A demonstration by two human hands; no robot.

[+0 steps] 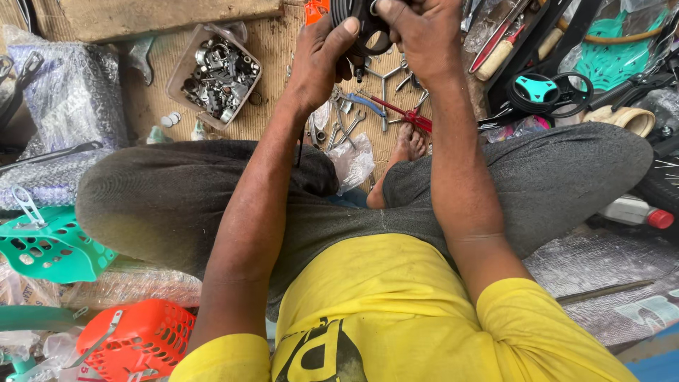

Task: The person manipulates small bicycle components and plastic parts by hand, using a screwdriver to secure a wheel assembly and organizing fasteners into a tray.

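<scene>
- Your left hand (pixel 322 64) and right hand (pixel 421 32) both close around a black round part (pixel 368 32) at the top centre of the frame; its upper half is cut off.
- Your right fingertips run past the edge.
- Red-handled pliers (pixel 407 113) lie just below, on the mat.

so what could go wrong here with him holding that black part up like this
1. Both hands, left hand and right hand, hold the black part in the air over the tools; a slip could drop it onto them or onto the bare foot.
2. Any small piece that comes loose could vanish among the clutter on the mat.
3. The tray of metal bits sits close to the left knee; a shift could tip it.
</scene>
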